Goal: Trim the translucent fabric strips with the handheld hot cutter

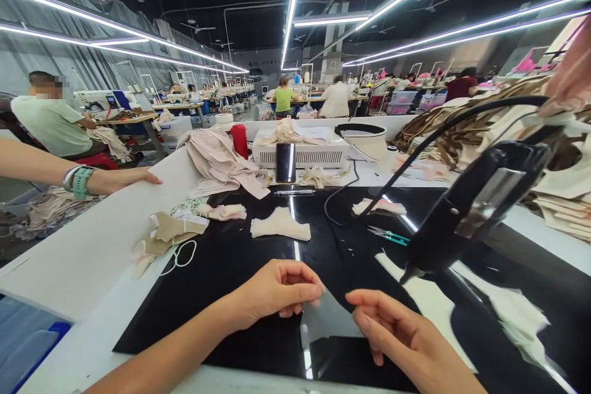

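Observation:
My left hand (281,292) is closed in a pinch on the upper left of a thin translucent sheet (325,317). My right hand (397,329) has its thumb and index finger nearly together at the sheet's right edge, fingers curled. The sheet is over a glossy black work surface (258,338). Beyond my hands lies a small stack of cream fabric pieces (281,225). A black glue gun (466,209) hangs to the right, nozzle down. Near its tip are green-handled thread snips (388,236) and a long pale fabric strip (429,301).
Another person's hand (124,180) rests on the white side board (101,246). A phone (285,163) leans against a white vented box (302,154). A black cable (410,157) loops to the surface. Fabric heaps (221,157) stand behind, with more piled at right.

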### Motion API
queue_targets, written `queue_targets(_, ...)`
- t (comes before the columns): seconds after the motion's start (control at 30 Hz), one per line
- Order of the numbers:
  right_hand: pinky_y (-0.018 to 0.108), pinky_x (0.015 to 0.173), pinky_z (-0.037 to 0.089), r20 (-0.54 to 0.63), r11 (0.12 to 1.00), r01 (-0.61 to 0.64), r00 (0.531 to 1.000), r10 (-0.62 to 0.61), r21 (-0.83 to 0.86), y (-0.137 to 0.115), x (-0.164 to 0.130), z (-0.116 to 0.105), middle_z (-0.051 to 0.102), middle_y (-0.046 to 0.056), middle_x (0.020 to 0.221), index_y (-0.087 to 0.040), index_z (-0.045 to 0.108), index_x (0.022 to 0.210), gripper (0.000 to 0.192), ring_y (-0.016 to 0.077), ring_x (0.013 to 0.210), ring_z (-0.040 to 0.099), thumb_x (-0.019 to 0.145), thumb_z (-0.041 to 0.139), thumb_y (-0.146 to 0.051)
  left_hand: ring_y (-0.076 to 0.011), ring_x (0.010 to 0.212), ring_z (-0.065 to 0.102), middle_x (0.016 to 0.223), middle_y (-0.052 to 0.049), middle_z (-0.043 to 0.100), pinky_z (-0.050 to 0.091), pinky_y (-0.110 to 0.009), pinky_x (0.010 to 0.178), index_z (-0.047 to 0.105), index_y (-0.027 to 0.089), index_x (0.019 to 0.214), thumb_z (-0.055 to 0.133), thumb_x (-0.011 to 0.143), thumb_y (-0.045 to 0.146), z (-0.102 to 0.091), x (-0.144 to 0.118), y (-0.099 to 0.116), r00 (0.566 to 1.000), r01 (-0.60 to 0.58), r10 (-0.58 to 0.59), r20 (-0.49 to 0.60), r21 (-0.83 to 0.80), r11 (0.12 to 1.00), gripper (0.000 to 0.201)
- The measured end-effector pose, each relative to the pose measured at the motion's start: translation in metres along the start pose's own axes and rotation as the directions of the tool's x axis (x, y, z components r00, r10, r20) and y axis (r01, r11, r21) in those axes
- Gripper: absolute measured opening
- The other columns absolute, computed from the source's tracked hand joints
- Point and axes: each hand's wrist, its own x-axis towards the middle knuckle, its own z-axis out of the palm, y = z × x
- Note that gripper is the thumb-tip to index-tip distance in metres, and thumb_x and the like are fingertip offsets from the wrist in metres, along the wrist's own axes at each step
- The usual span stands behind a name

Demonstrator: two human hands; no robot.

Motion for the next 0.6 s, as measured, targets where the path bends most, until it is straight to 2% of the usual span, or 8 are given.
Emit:
queue_targets(0.1, 0.030, 0.062, 0.054, 0.059, 0.997, -0.079, 0.995, 0.079, -0.006, 0.000, 0.001, -0.002, 0.061, -0.003, 0.068, -0.025, 0.077, 0.102, 0.051, 0.0168, 0.059, 0.060, 0.083, 0.073, -0.072, -0.0062, 0.056, 0.045, 0.078, 0.001, 0.067, 0.028, -0.022, 0.049, 0.071, 0.015, 0.095, 0.087, 0.078, 0.056, -0.001, -0.002, 0.001, 1.000, 0.000, 0.000, -0.008, 0.005, 1.000, 0.048)
queue_targets(0.3, 0.028, 0.060, 0.047, 0.130, 0.995, -0.062, 0.989, 0.072, -0.077, -0.008, 0.001, -0.004, 0.056, -0.004, 0.063, -0.024, 0.073, 0.089, 0.049, 0.0154, 0.056, 0.056, 0.087, 0.069, -0.073, -0.0052, 0.056, 0.039, 0.080, 0.002, 0.065, 0.021, -0.021, 0.048, 0.067, 0.017, 0.089, 0.085, 0.080, 0.052, -0.002, -0.005, 0.005, 0.999, 0.024, -0.022, -0.041, 0.049, 0.999, 0.040)
queue_targets(0.47, 0.026, 0.058, 0.043, 0.141, 0.996, -0.065, 0.987, 0.072, -0.053, -0.018, -0.004, -0.004, 0.052, -0.005, 0.061, -0.023, 0.072, 0.082, 0.044, 0.0132, 0.055, 0.052, 0.086, 0.074, -0.067, -0.0056, 0.054, 0.029, 0.062, 0.009, 0.048, 0.017, -0.020, 0.047, 0.066, 0.017, 0.083, 0.083, 0.079, 0.043, -0.004, -0.008, 0.007, 0.996, 0.015, -0.007, -0.085, 0.099, 0.995, 0.031)
queue_targets(0.6, 0.025, 0.056, 0.037, 0.163, 0.994, -0.081, 0.982, 0.093, -0.077, -0.026, -0.012, 0.002, 0.046, -0.006, 0.057, -0.023, 0.070, 0.078, 0.039, 0.0119, 0.055, 0.043, 0.085, 0.076, -0.061, -0.0053, 0.051, 0.029, 0.060, 0.009, 0.048, 0.016, -0.019, 0.045, 0.066, 0.017, 0.085, 0.080, 0.080, 0.041, -0.005, -0.008, 0.008, 0.996, 0.004, 0.004, -0.094, 0.087, 0.996, 0.028)
